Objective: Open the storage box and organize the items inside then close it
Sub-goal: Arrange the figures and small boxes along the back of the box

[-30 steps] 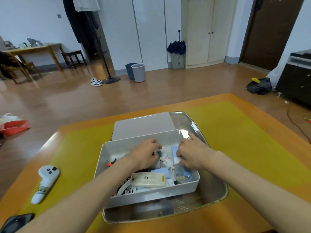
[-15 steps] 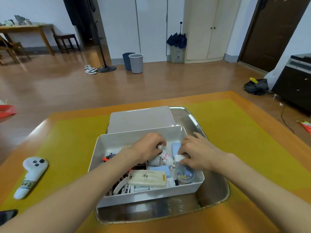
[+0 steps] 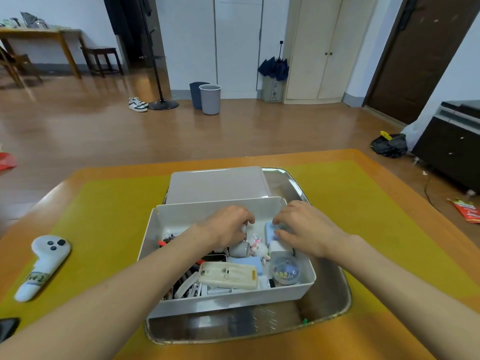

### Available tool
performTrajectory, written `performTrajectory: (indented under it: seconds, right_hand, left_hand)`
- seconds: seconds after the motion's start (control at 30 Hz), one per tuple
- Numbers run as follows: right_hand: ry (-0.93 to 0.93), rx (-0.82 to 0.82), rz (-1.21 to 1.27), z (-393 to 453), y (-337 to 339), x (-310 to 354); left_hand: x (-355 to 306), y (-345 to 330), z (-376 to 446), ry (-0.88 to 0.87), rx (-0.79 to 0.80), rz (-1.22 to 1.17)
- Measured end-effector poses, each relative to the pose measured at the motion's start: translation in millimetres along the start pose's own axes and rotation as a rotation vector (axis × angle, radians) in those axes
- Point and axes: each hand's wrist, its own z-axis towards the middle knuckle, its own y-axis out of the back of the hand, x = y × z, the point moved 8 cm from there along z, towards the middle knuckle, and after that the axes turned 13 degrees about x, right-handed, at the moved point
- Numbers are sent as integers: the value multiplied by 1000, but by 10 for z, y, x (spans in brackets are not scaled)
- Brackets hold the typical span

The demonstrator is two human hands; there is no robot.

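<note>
Wood floor, bins at the back wall, yellow mat on an orange table. Far left on the mat: white controller. Mid-table, a steel tray holds the open box w/ its lid lying just behind. Left hand is inside, fingers curled over small stuff; can't tell what it grips. Charger lies near the front wall. Right hand, fingers bent, touches a blue block; grip unclear. Pin jar front right.
</note>
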Motion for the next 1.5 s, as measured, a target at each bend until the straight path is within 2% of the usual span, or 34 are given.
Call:
performTrajectory:
  seconds: [0.2, 0.27, 0.4, 0.5, 0.7, 0.8, 0.9, 1.1, 1.23, 1.5]
  right_hand:
    - [-132, 58, -349, 248, 9, 207]
    - [-218, 117, -346, 362, -56, 221]
    - [-326, 239, -293, 486, -205, 216]
    - [-358, 210, -158, 493, -152, 155]
    - [-224, -77, 268, 329, 146, -7]
    - [-177, -101, 460, 279, 148, -51]
    - [-184, -95, 512, 289, 83, -78]
    - [-129, -122, 412, 247, 67, 14]
    - [-104, -41, 264, 248, 56, 31]
    - [-57, 119, -133, 390, 47, 180]
  left_hand:
    - [230, 174, -311, 79, -95, -77]
    - [344, 142, -455, 121, -113, -27]
    - [454, -71, -620, 151, -33, -6]
    - [476, -82, -642, 142, -56, -40]
    - [536, -32, -510, 149, -56, -77]
    - [547, -60, -457, 144, -54, -57]
    - [563, -83, -433, 158, -70, -52]
    - [567, -79, -343, 148, -21, -87]
    - [572, -102, -312, 155, 29, -58]
    - [533, -58, -429, 142, -15, -19]
